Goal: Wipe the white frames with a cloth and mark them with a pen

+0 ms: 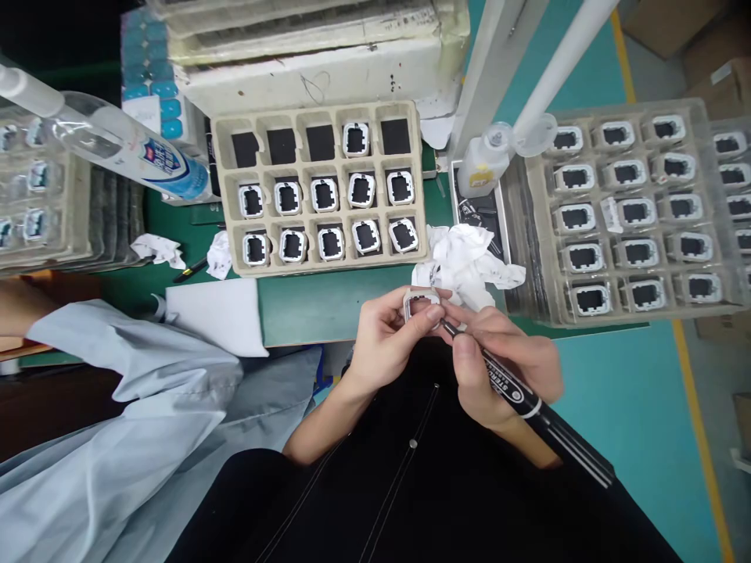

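Between the thumb and fingers of my left hand [384,336] is a small white frame-shaped part [414,301], close to my chest. My right hand [508,363] grips a black marker pen [545,418] with white lettering; its tip end points at the part. Whether the tip touches the part is hidden by my fingers. Just beyond my hands lies crumpled white tissue [463,262]. Ahead stands a beige compartment tray [320,270] with similar white parts in its two nearer rows and one in the far row.
Clear plastic trays [543,258] of white parts are stacked at right, another stack [106,227] at left. A spray bottle [141,148] and a small white bottle [484,164] stand near the tray. A co-worker's light blue sleeve [146,352] reaches in from the left.
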`<state>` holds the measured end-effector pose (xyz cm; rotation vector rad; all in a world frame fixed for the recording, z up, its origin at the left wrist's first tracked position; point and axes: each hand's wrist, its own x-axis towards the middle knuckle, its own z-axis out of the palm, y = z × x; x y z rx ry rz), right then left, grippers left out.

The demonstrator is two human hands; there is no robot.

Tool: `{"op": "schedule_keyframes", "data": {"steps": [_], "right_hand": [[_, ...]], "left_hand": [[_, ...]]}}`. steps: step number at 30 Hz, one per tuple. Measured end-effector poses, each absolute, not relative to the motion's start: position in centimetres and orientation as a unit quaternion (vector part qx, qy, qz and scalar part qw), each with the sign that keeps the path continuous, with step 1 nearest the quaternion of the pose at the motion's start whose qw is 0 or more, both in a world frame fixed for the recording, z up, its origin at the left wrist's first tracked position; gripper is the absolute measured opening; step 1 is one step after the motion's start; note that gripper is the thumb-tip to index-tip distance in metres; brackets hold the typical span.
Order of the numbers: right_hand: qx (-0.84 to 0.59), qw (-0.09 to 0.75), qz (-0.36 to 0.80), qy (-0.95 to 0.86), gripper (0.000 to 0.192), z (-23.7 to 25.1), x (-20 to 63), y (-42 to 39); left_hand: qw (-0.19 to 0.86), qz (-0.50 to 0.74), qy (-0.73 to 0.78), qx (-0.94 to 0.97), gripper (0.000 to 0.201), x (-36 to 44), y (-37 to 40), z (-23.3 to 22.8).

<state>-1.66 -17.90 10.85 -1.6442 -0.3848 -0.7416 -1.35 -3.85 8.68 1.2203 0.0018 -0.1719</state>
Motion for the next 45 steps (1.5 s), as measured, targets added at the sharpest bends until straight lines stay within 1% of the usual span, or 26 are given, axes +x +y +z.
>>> {"op": "schedule_keyframes", "data": {"steps": [2,4,7,10,16,18,23,29,31,33,35,37,40,45], "right_hand": [[-0.727,0.587,-0.307,-0.178,0.026,11.0,-1.9,-18.2],[-0.742,0.569,-0.298,-0.193,0.028,11.1,-2.1,-18.6],[-0.752,0.549,-0.295,-0.216,0.026,11.2,-2.4,-19.1],[-0.762,0.547,-0.276,-0.209,0.023,11.2,-2.4,-19.2],[-0.73,0.597,-0.295,-0.152,0.03,10.1,-2.1,-17.9],[-0.721,0.619,-0.284,-0.128,0.031,9.6,-2.1,-17.6],[-0.704,0.648,-0.268,-0.112,0.026,8.7,-2.2,-17.5],[-0.688,0.683,-0.23,-0.086,0.019,8.3,-2.3,-17.7],[-0.693,0.677,-0.237,-0.072,0.02,8.1,-2.4,-18.0],[-0.707,0.649,-0.277,-0.05,0.025,7.6,-2.2,-18.7],[-0.724,0.602,-0.333,-0.045,0.031,7.0,-1.7,-19.7],[-0.749,0.551,-0.363,-0.061,0.03,6.4,-0.8,-20.9],[-0.802,0.472,-0.355,-0.087,0.022,6.1,0.9,-22.8],[-0.868,0.354,-0.325,-0.13,0.035,7.1,3.4,-23.5]], "left_hand": [[0.826,-0.088,-0.014,0.556,0.031,-1.3,-3.8,7.7],[0.824,-0.09,-0.014,0.56,0.034,-1.3,-3.7,6.9],[0.814,-0.093,-0.004,0.573,0.042,-1.3,-3.7,6.0],[0.812,-0.092,-0.004,0.577,0.043,-1.2,-3.8,5.8],[0.82,-0.095,0.038,0.564,0.042,-1.0,-4.3,6.5],[0.829,-0.094,0.053,0.548,0.04,-1.0,-4.5,6.7],[0.841,-0.077,0.06,0.531,0.034,-0.9,-4.7,6.8],[0.83,-0.067,0.064,0.55,0.034,-0.6,-4.8,6.7],[0.826,-0.063,0.07,0.555,0.035,-0.6,-4.8,6.5],[0.828,-0.056,0.078,0.553,0.036,-0.4,-4.8,6.1],[0.831,-0.043,0.085,0.548,0.038,-0.2,-4.8,5.5],[0.832,-0.028,0.09,0.547,0.04,0.1,-4.7,4.8],[0.83,-0.008,0.092,0.55,0.04,0.5,-4.7,3.9],[0.816,0.018,0.091,0.571,0.039,0.8,-4.8,2.7]]}}
